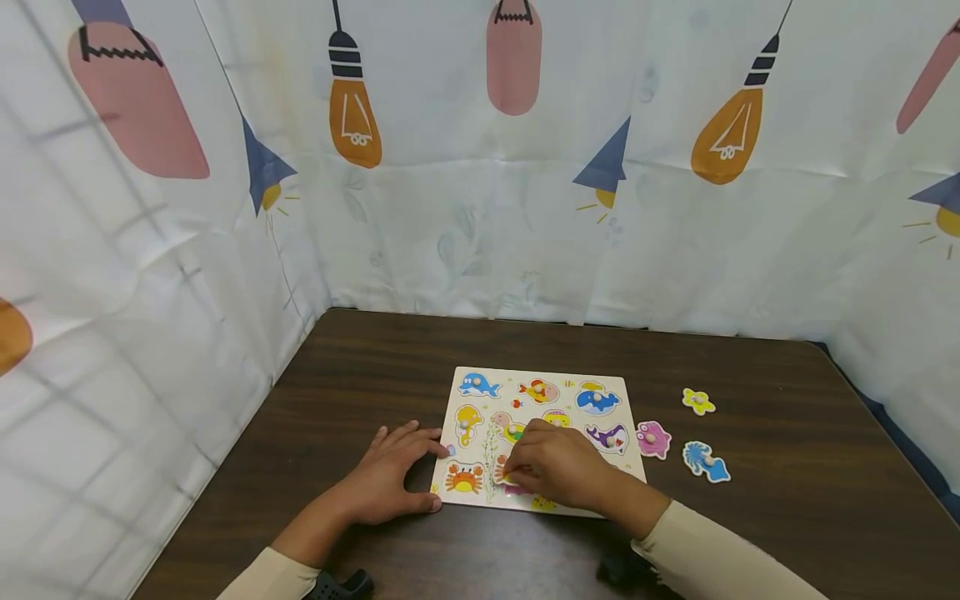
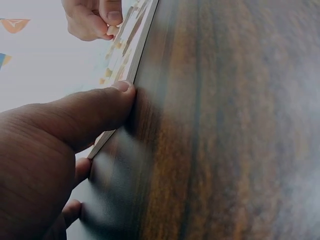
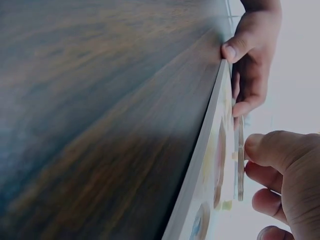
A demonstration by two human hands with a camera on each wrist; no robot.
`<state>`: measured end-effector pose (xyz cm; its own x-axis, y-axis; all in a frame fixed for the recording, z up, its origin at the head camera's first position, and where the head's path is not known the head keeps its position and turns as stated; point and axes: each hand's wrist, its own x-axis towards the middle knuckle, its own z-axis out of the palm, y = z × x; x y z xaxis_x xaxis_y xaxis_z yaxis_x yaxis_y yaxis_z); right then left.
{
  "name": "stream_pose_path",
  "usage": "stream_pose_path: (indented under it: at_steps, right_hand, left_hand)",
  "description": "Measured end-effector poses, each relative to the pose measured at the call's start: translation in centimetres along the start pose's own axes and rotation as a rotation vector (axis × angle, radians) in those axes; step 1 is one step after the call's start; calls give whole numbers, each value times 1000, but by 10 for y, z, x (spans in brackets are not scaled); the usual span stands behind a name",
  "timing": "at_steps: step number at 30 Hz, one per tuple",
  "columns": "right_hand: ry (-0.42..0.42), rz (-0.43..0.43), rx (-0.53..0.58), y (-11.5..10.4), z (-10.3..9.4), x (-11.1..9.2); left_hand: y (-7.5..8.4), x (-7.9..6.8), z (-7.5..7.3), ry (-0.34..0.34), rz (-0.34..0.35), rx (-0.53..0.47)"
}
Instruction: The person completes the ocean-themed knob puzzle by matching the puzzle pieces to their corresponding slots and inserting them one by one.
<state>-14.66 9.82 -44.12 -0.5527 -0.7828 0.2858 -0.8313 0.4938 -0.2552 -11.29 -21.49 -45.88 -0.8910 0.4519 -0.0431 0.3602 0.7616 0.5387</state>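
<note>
A pale wooden peg puzzle board (image 1: 469, 454) with sea animals lies on the brown table. My left hand (image 1: 390, 479) rests at its left side, fingers spread, the thumb touching the near corner. Over the lower middle of the board, my right hand (image 1: 558, 467) pinches the knob of an orange puzzle piece (image 1: 500, 472). From the right wrist, that piece (image 3: 241, 170) appears edge-on, apart from the board's face. The crab (image 1: 465, 478), seahorse (image 1: 468, 423) and blue whale (image 1: 597, 400) lie on the board. My right hand hides part of the lower right spaces.
Right of the board lie a yellow star-shaped piece (image 1: 698, 402), a pink fish piece (image 1: 653, 439) touching or close to the board's edge, and a blue squid-like piece (image 1: 706, 462). A white printed curtain (image 1: 465, 225) hangs behind and beside the table (image 1: 390, 358).
</note>
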Motion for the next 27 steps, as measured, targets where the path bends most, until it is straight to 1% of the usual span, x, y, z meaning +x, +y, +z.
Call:
stream_pose_path:
  at_steps: [5,10,17,27]
  right_hand:
    - [6,-11,-2,-3,1,5]
    - [18,-40,-17,-6,3,10]
    - [12,-70,-25,-10,7,17]
    - [-5,-84,-46,-13,13,26]
  left_hand:
    - [0,0,-1,2,8,-6]
    - [0,0,-1,-1,8,-5]
    - [0,-1,-1,-2,7,-11]
    - [0,-1,-2,-1,10,-15]
